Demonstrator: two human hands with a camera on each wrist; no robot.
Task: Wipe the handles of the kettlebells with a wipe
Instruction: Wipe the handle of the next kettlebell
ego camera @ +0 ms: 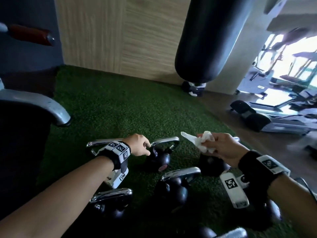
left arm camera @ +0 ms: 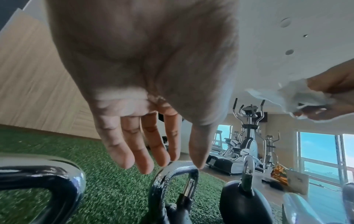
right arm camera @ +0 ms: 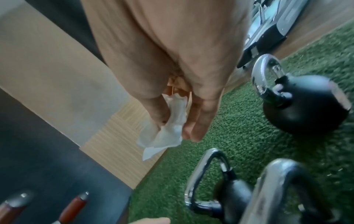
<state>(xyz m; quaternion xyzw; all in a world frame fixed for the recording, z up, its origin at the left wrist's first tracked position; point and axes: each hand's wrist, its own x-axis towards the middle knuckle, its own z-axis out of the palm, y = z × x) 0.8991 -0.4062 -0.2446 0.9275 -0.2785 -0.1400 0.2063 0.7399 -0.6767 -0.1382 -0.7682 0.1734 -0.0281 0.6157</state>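
Several black kettlebells with chrome handles stand on the green turf (ego camera: pixel 111 103). My left hand (ego camera: pixel 147 149) hangs over the middle kettlebell's handle (ego camera: pixel 165 140) with its fingers straight and relaxed. In the left wrist view the fingertips (left arm camera: pixel 147 166) are at the top of that handle (left arm camera: pixel 176 168); whether they touch it I cannot tell. My right hand (ego camera: pixel 216 146) grips a crumpled white wipe (ego camera: pixel 202 140) in the air above another kettlebell (ego camera: pixel 212 164). The right wrist view shows the wipe (right arm camera: pixel 168 133) pinched between thumb and fingers, clear of the kettlebells (right arm camera: pixel 304 106).
A black punching bag (ego camera: pixel 205 40) hangs at the back before a wooden wall. At the left are a chrome machine leg (ego camera: pixel 51 109) and a red-gripped bar (ego camera: pixel 30 34). Treadmills and ellipticals (ego camera: pixel 274 117) fill the right side beyond the turf.
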